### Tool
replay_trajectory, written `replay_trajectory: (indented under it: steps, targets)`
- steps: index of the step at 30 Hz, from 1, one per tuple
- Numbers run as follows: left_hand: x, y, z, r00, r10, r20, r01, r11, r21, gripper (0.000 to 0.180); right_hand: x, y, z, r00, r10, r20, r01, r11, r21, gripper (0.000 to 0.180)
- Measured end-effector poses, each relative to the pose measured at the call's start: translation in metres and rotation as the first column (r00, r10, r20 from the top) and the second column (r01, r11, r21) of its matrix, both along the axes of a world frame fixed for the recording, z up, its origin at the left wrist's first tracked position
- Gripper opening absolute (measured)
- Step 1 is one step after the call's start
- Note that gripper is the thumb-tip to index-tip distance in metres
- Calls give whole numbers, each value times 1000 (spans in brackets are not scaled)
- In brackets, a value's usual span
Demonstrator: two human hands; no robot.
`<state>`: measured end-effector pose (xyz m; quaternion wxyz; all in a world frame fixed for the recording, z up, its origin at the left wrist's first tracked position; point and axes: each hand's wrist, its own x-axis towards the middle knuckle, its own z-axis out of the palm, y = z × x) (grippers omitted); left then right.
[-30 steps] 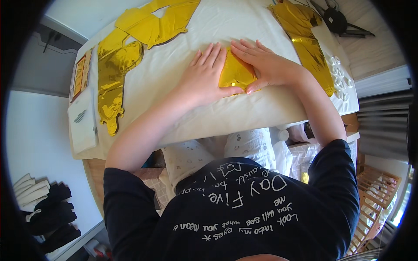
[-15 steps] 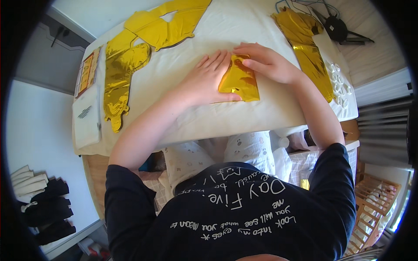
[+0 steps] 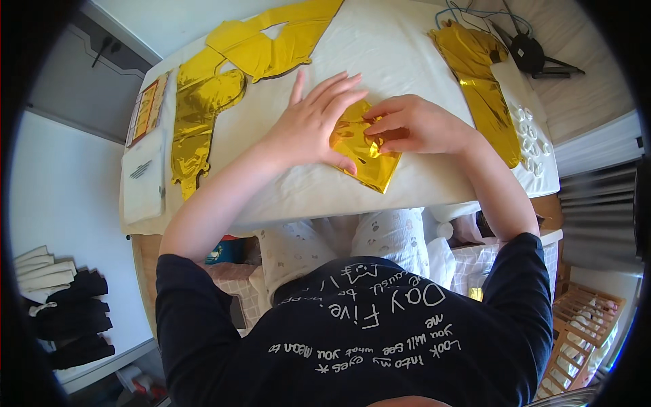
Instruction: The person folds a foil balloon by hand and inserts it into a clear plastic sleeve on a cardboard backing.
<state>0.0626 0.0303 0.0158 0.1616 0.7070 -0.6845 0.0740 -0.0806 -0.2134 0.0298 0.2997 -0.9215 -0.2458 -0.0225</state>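
Observation:
A folded gold foil balloon (image 3: 371,171) lies on the cloth-covered table in front of me, turned at an angle with one corner toward the near edge. My right hand (image 3: 422,126) pinches a raised flap of the foil between thumb and fingers. My left hand (image 3: 308,129) is spread, its fingers lifted and apart over the balloon's left side, with the thumb at the foil's lower left part. Part of the balloon is hidden beneath both hands.
Unfolded gold foil balloons lie at the far left (image 3: 264,44), left (image 3: 193,125) and right (image 3: 485,91). Several white rings (image 3: 532,139) sit at the right edge. A black stand (image 3: 529,51) with cables is behind them. Clear packets (image 3: 144,178) and a printed card (image 3: 146,112) lie left.
The folded balloon has turned, its near corner now pointing toward me. My left fingers have lifted and spread off it, and my right hand has closed on a flap.

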Motion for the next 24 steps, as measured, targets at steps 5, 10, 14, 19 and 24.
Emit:
replay_trajectory:
  steps: [5,10,14,19,24]
  targets:
    - [-49,38,-1,996,79,-32,-78,997,18,72,-16,21,1,998,-46,51,51,992,-111,36]
    - [-101,68,-4,982,166,-86,-164,986,26,63,-42,67,1,951,-291,101,305,935,-183,35]
    - [-100,77,-14,977,201,-74,-203,979,-21,61,-42,77,6,952,-295,80,302,947,-110,31]
    - [-101,76,-20,976,196,-94,-202,977,-71,58,12,56,19,929,-358,-93,361,932,16,29]
    - [-102,78,-27,978,193,-74,-199,976,-85,60,67,58,31,877,-275,-394,262,961,-88,41]
